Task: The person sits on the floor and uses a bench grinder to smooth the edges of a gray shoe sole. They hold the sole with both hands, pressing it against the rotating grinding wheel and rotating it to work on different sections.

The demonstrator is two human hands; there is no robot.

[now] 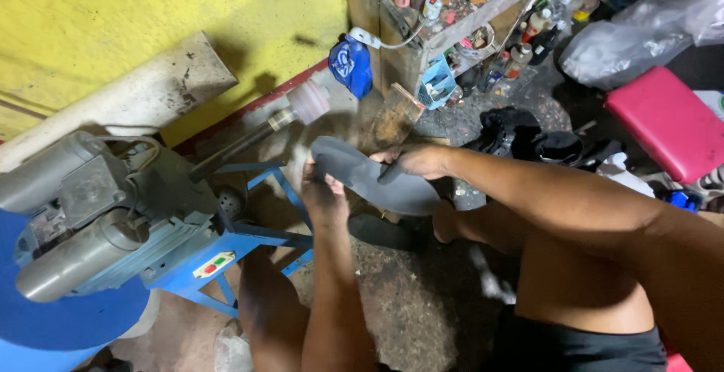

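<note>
Both hands hold a dark grey rubber shoe sole [375, 181] out in front of the person, just below the spinning end of a bench grinder. The left hand [323, 191] is closed around the sole's near edge from below, fingers curled under it. The right hand [417, 161] is clamped on the far side, thumb on top and fingers beneath, so the sole is gripped at both sides and tilted with its narrow end up toward the machine.

The grinder's motor [98, 221] sits on a blue metal stand [249, 240] to the left, and a long shaft runs from it to a pale, blurred grinding wheel [308, 102], which lies just above the sole's upper tip without clearly touching it. Behind it is a yellow wall [151, 10] and a wooden shelf [422, 40] crowded with bottles and tins; a blue pouch [351, 66] hangs at its corner. A pink cushion [667, 123] lies on the floor to the right.

The step in hand looks like the presenting of the sole's edge to the wheel for sanding. The next move calls for a firm two-handed grip, a slight lift of the tip into the wheel, light pressure, and fingers kept back from the abrasive.
</note>
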